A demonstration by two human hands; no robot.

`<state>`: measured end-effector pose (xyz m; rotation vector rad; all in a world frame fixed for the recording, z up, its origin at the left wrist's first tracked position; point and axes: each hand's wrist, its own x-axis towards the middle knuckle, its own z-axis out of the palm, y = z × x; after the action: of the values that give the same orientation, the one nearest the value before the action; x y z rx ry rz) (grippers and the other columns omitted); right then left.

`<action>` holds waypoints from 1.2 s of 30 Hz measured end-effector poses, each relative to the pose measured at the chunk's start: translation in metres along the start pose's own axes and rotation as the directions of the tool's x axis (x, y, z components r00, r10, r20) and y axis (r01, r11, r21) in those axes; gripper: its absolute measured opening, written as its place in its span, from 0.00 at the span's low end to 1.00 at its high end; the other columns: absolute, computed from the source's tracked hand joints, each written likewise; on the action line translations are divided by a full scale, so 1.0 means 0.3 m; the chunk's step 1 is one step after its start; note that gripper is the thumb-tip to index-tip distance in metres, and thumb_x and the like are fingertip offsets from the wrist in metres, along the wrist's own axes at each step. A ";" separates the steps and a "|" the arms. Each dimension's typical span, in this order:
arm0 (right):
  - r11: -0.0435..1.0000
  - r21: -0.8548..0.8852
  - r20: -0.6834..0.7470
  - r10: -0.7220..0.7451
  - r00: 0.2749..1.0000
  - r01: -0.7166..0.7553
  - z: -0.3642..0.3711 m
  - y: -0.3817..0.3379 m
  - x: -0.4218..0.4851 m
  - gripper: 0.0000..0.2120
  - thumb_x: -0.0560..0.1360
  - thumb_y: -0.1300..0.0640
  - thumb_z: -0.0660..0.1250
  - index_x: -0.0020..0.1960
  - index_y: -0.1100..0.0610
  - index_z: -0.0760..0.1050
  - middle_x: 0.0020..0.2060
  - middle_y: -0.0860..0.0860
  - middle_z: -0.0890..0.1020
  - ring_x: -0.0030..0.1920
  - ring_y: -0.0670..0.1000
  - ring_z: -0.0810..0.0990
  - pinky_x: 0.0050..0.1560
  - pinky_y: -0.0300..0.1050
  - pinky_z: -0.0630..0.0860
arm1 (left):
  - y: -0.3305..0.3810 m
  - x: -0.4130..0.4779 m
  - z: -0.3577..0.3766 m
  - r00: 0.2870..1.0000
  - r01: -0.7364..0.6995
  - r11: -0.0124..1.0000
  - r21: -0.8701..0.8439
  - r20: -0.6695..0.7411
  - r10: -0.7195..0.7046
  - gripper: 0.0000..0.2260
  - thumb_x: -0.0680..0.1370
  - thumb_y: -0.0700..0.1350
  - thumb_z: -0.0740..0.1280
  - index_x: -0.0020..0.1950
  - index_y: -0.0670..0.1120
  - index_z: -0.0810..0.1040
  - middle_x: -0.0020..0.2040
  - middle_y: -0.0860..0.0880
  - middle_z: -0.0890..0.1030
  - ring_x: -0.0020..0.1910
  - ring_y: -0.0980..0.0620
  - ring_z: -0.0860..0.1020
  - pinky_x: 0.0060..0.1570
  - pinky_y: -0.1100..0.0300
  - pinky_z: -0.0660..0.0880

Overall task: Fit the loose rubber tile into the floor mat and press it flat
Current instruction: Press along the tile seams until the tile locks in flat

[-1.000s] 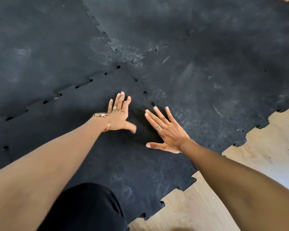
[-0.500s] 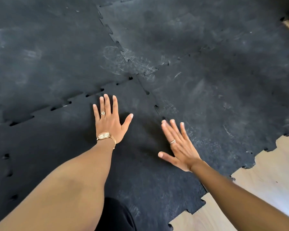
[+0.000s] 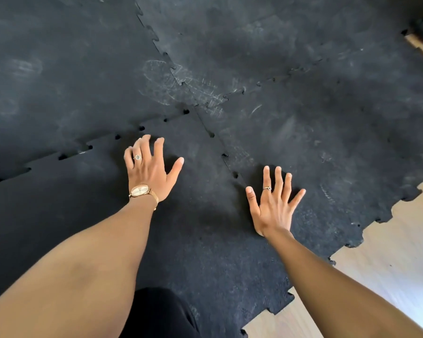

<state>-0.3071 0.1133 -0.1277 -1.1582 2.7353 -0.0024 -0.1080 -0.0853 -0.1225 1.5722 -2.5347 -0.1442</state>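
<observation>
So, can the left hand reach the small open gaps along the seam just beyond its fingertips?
Probably yes. The left hand lies flat on the tile, and the nearest gaps in the seam sit just past its fingers, with nothing lying between.

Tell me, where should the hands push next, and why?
Probably slide the left hand forward and press along the toothed seam just beyond its fingertips. Dark gaps still show between the teeth there, so the loose tile doesn't look fully seated. The right hand lies flat beside the other seam.
</observation>
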 end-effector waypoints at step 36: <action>0.995 0.090 -0.057 -0.032 0.998 0.037 -0.055 -0.288 0.320 0.36 0.78 0.34 0.38 0.79 0.54 0.39 0.79 0.53 0.43 0.77 0.56 0.34 0.69 0.74 0.36 | -0.002 0.015 0.013 0.994 0.028 0.999 0.046 0.103 -0.033 0.38 0.77 0.69 0.45 0.80 0.48 0.45 0.80 0.41 0.45 0.79 0.42 0.41 0.74 0.37 0.39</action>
<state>-0.3138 -0.0166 -0.1207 -1.1974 2.7301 -0.1646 -0.1102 -0.0895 -0.1259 1.6618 -2.6096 -0.1785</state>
